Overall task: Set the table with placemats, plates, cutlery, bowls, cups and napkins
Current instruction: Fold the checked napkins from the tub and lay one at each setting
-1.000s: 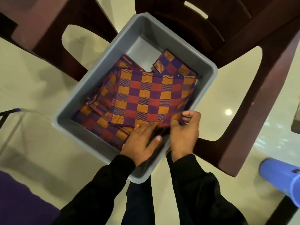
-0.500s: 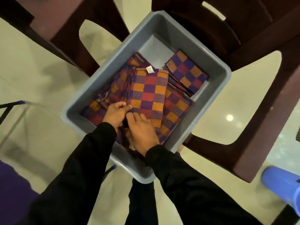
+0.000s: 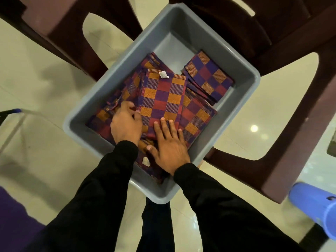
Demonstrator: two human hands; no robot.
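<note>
Head view: I've got both hands in the grey tub, which sits on a dark plastic chair. Left hand has fingers curled at the edge of the folded checked napkin (exact pinch unclear). Right hand lies flat, fingers straight, pressing its near end. Risk: lifting drags the loose cloths underneath, or the fold opens.

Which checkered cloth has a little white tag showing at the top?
The folded cloth on top of the pile, under both hands. Its white tag sits at the far edge; the small cloth by the tub's far corner shows none.
</note>
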